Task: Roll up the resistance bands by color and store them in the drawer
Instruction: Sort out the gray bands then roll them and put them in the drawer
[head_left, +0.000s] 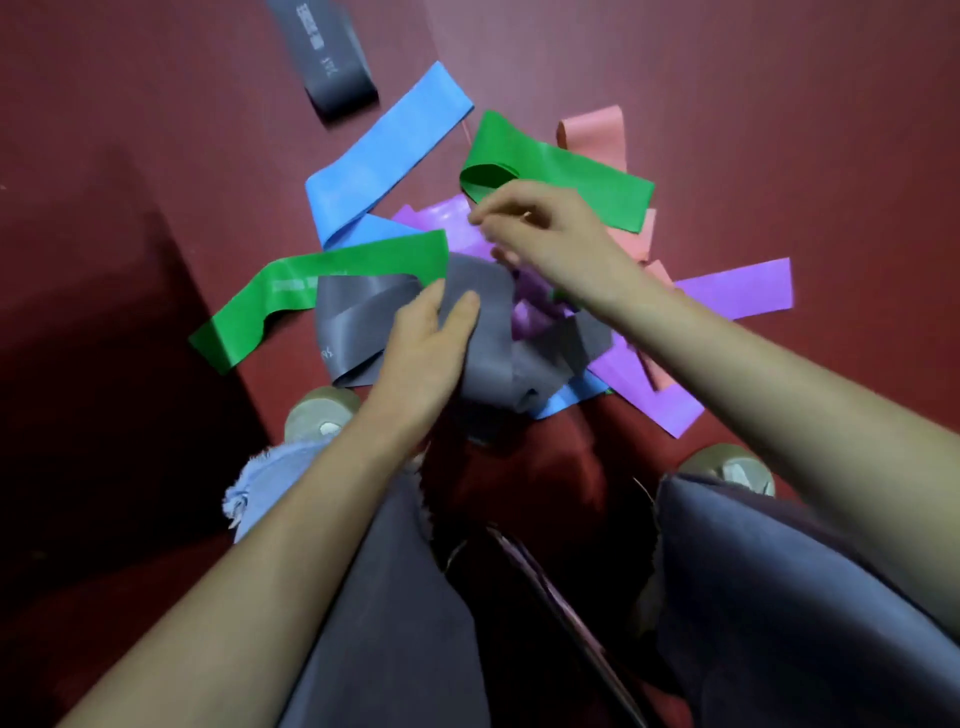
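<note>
Floor (779, 104): dark red, smooth and matt, filling the view; paler at the top middle. No wall or furniture shows.
Shadow (104, 312): a darker wedge over the floor at the left.
Far grey band (332, 57): flat at the top left, white print on it, apart from the pile.
Left green band (311, 291): runs from the lower left up to the pile's middle, its right end over the grey band.
Blue band (384, 156): slants up from the pile towards the far grey band, folded at its lower end.
Left shoe (322, 415): pale toe just below the pile, a frayed blue hem (260, 483) beside it.
Grey band (363, 322): crumpled in the near middle of the pile, over purple and blue ones.
Left hand (431, 343): lies on the grey band, thumb and one finger stretched over a fold; the other fingers are hidden, so I cannot tell if it grips.
Right green band (561, 176): on the pile's far side, its left end looped.
Right hand (540, 228): blurred, above the purple, just below the green loop; fingers half curled, nothing seen in them.
Purple bands (737, 288): spread out to the right and under the middle.
Pink bands (597, 135): at the far right, partly under the right green band.
Right shoe (732, 467): pale toe at the lower right.
Trousers (389, 623): grey, across the bottom.
</note>
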